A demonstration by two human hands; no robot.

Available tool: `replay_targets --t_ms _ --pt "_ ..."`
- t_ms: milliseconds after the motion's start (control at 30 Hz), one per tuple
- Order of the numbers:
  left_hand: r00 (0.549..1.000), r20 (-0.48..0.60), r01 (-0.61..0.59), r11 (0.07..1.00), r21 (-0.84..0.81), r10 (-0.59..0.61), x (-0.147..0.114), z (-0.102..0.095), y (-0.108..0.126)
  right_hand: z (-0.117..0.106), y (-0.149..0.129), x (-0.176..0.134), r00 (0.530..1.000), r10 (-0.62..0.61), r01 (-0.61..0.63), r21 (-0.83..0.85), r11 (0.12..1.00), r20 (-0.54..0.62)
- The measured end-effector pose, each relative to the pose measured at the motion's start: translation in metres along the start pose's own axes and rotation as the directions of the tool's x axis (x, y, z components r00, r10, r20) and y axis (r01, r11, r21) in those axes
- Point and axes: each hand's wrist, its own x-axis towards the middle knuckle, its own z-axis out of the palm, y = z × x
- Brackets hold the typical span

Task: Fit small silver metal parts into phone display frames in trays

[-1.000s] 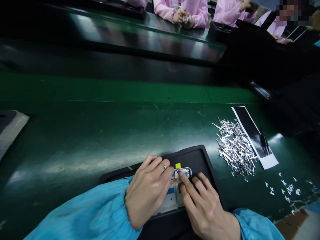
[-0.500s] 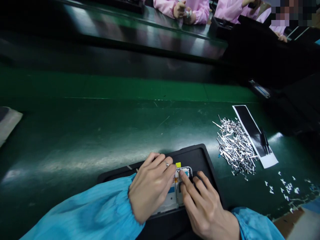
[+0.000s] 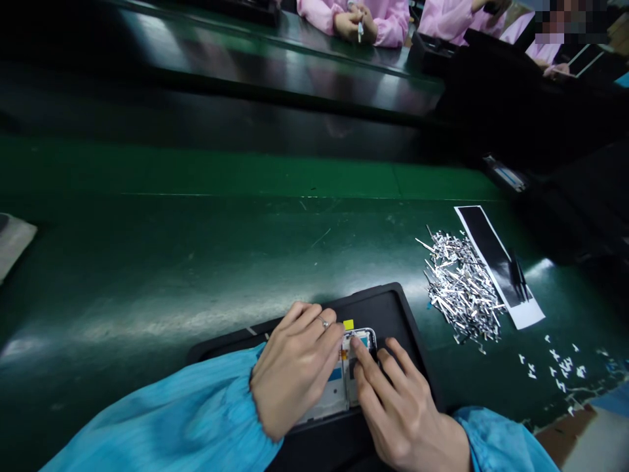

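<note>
In the head view, your left hand (image 3: 295, 373) lies low in the middle of the frame, fingers together and curved down, pressing flat on the left part of the phone frame (image 3: 344, 383); a ring shows on one finger. Your right hand (image 3: 403, 406) sits just right of it at the lower edge, its fingers loosely spread, with the forefinger tip pressed on the upper end of the phone frame, and it grips nothing. The phone frame rests in the black tray (image 3: 388, 311), which lies on the green worktop (image 3: 196, 262) at lower centre. A small yellow tab (image 3: 348, 324) sits just above the phone frame. To the right of the tray lies a heap of silver metal strips (image 3: 462, 282), and beside that a black-and-white sheet (image 3: 496, 259). At the top of the frame, people in pink sleeves (image 3: 383, 16) work at the far side.
</note>
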Motion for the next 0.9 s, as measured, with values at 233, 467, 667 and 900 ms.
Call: replay_targets --t_ms 233,467,667,900 --pt "1.0 -0.025 -0.007 1.0 -0.008 0.007 -0.0009 0.0009 -0.0004 0.0017 -0.0003 0.0003 1.0 0.011 -0.011 -0.002 1.0 -0.003" --pt "0.999 -0.032 0.007 1.0 -0.008 -0.007 -0.0018 0.002 -0.0005 0.002 -0.0003 0.0001 1.0 0.018 -0.018 -0.02 1.0 0.01" --pt "0.999 -0.043 -0.005 1.0 0.009 0.005 -0.0026 0.0021 0.0002 0.0013 -0.0017 0.0028 1.0 0.011 -0.011 -0.052 0.999 0.009" --pt "0.999 -0.049 -0.019 0.998 0.061 0.022 -0.0011 0.0019 0.0007 -0.0027 -0.0018 0.0098 0.998 -0.007 0.011 -0.07 0.997 0.059"
